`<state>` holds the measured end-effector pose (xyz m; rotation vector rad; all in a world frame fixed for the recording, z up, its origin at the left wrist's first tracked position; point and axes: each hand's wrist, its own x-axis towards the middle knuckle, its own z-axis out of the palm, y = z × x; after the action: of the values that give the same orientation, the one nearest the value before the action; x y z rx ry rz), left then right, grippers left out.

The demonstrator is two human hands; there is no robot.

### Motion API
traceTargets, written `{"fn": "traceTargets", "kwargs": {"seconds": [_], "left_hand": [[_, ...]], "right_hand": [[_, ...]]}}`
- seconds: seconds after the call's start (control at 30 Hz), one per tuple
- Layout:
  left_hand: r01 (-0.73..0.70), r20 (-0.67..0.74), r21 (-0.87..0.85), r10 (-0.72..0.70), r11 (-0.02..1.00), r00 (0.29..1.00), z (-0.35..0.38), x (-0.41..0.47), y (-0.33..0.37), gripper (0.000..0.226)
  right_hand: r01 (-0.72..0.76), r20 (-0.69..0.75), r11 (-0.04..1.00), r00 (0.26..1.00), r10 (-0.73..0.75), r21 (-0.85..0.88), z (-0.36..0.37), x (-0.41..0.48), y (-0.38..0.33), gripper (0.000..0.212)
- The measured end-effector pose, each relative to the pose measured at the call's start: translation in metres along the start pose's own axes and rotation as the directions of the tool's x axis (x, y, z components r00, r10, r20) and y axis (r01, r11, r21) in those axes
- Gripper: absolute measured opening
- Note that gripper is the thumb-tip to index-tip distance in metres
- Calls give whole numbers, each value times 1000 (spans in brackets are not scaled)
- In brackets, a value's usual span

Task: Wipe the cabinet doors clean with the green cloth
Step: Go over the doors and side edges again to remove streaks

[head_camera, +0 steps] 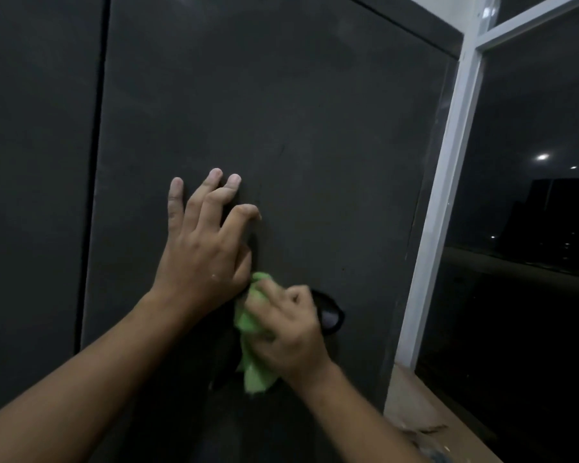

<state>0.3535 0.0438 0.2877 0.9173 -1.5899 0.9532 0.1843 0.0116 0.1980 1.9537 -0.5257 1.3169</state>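
Note:
A dark grey cabinet door fills most of the view, with a second door to its left across a thin vertical gap. My left hand rests on the right door, fingers spread against its surface. Just below and to the right, my right hand grips a bunched green cloth and presses it against the door. A dark glossy handle pokes out from behind my right hand.
A white window frame stands right of the cabinet, with dark glass showing night lights. A brown sill or ledge runs below it at the lower right.

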Motion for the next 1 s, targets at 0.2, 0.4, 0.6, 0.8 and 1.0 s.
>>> {"fn": "traceTargets", "kwargs": {"seconds": [0.2,0.4,0.6,0.8,1.0], "left_hand": [[-17,29,22,16,1000,999,-2,3,-2,38],[-40,66,80,35,996,997,1,12,3,41],[-55,86,93,47,994,995,5,33,14,41],[-78,101,101,68,992,993,9,43,17,46],[-89,137,127,72,988,988,11,42,11,49]], "right_hand": [[237,150,968,963,-223,-83,-18,-38,18,32],[-93,-149,975,987,63,-202,-58,12,111,42],[-269,-243,948,944,225,-171,-108,119,177,43],[-432,-348,899,856,383,-72,-146,219,228,43],[-541,-454,841,749,483,1,-149,261,241,43]]}}
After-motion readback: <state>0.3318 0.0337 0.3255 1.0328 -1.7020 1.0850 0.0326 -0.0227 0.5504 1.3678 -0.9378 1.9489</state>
